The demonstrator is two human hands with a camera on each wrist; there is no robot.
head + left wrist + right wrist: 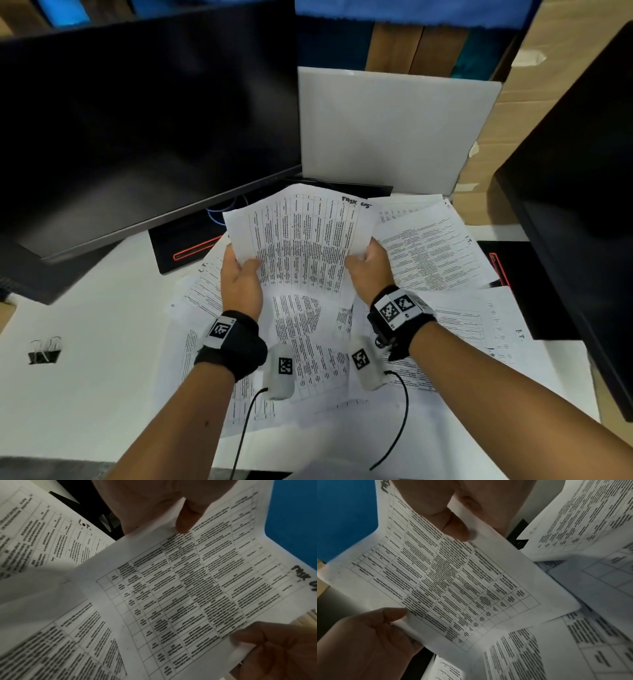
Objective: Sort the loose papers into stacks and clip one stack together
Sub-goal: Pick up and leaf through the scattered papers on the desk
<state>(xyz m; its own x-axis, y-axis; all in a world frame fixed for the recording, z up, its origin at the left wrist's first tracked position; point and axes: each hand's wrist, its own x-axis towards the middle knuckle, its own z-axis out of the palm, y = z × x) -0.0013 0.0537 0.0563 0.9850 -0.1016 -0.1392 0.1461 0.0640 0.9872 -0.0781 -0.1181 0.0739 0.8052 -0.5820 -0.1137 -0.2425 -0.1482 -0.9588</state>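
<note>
Both hands hold up a printed table sheet with black handwriting at its top edge, lifted above the desk. My left hand pinches its left edge, thumb on the printed face. My right hand pinches the right edge, thumb on top. The sheet bows between the two grips. Whether more sheets lie behind it I cannot tell. Loose printed papers lie spread and overlapping on the white desk below. Black binder clips sit at the desk's left.
A dark monitor stands at the back left, its black base close to the papers. Another dark monitor stands at the right. A white board leans at the back. Further sheets reach toward the right monitor's base.
</note>
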